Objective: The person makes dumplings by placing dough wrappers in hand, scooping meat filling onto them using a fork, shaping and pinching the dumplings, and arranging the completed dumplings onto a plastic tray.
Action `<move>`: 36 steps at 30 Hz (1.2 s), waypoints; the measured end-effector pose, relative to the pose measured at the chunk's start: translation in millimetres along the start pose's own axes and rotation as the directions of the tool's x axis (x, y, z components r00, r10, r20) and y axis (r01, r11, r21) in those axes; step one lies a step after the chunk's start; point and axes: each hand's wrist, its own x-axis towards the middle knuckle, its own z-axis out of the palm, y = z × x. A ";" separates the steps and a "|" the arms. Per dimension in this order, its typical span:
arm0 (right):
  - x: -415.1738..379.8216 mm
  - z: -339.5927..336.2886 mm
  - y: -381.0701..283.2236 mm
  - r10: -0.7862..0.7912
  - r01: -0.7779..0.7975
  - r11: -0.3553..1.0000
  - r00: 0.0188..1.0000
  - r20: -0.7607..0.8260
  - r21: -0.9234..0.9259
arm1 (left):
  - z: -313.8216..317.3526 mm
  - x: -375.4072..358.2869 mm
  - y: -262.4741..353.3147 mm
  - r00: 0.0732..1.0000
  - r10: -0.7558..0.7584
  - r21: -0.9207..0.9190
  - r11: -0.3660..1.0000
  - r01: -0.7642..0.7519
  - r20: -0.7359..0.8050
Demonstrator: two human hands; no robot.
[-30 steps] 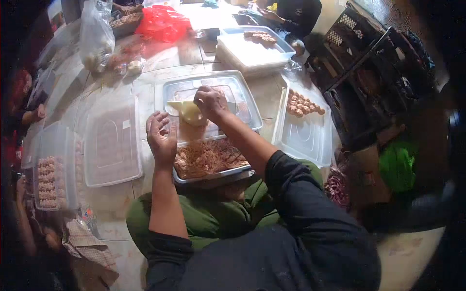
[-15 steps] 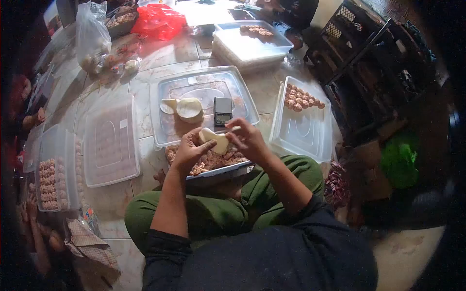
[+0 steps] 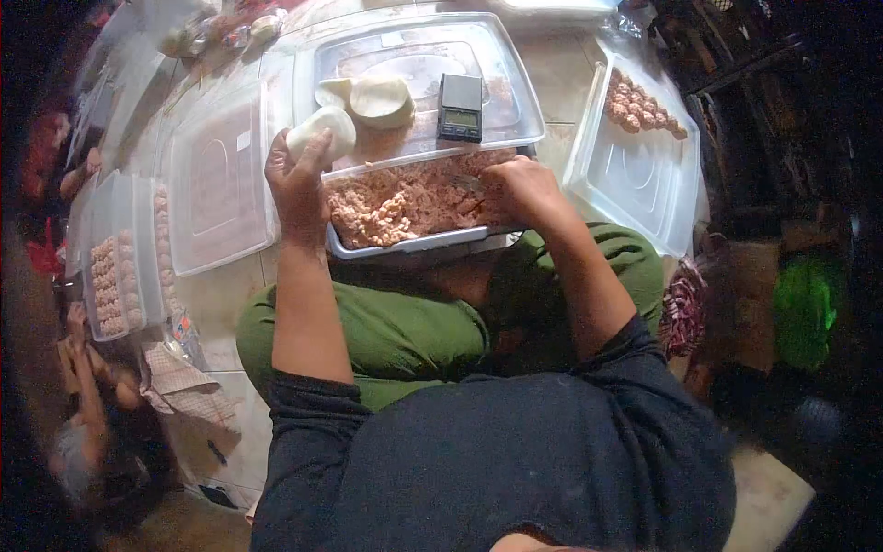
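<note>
My left hand (image 3: 302, 179) pinches a round white dough wrapper (image 3: 324, 134) above the left end of a tub. Inside the tub (image 3: 405, 243) is pinkish minced filling (image 3: 418, 193), with a lumpier paler heap at the left. At the filling's right side, my right hand (image 3: 526, 189) has its fingers closed around what may be a thin metal utensil; its shape is mostly hidden. Beyond the tub, a stack of wrappers (image 3: 383, 101) and a smaller curled wrapper piece (image 3: 333, 93) lie on a clear plastic lid (image 3: 515, 92). A small digital scale (image 3: 460, 109) rests on that lid.
On the right, a clear tray (image 3: 635, 198) holds several meatballs (image 3: 639, 103). At left are a lidded container (image 3: 221, 184) and a box of filled pieces (image 3: 115, 281). Another person's hand (image 3: 92, 161) shows at far left. A checkered cloth (image 3: 184, 382) lies below.
Both hands held the wrapper between them; now it is in my left hand, moved left. My right hand has gone down to the filling. The view has tilted downward.
</note>
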 end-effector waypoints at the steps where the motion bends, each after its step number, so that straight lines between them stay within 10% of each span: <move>1: 5.1 4.7 -4.7 0.027 -0.024 0.999 0.997 0.069 -0.045 | -1.1 1.3 -0.6 1.000 0.007 -0.011 1.000 -0.008 -0.026; 15: 6.7 -8.3 -24.8 0.180 -0.164 0.966 0.981 0.068 -0.199 | -0.5 9.0 6.5 0.949 -0.316 -0.568 0.782 0.254 -0.011; 19: 6.3 31.8 -32.9 -0.154 0.137 0.988 0.927 -0.343 -0.074 | -3.3 16.0 -9.6 0.933 -0.358 -0.546 0.789 0.281 -0.036; 29: 2.8 -21.4 -68.0 -0.016 0.009 0.998 0.993 0.119 0.061 | 2.3 7.4 -9.3 0.910 -0.414 -0.534 0.764 0.362 0.026; 34: 9.8 -23.6 -43.1 0.047 -0.126 0.868 0.984 0.172 0.480 | 17.0 -4.2 -18.0 0.893 -0.450 -0.379 0.825 0.419 0.007; 36: 14.3 -23.0 -32.0 0.051 -0.154 0.614 0.986 0.156 0.774 | 22.8 -13.6 -15.3 0.885 -0.453 -0.371 0.808 0.457 0.104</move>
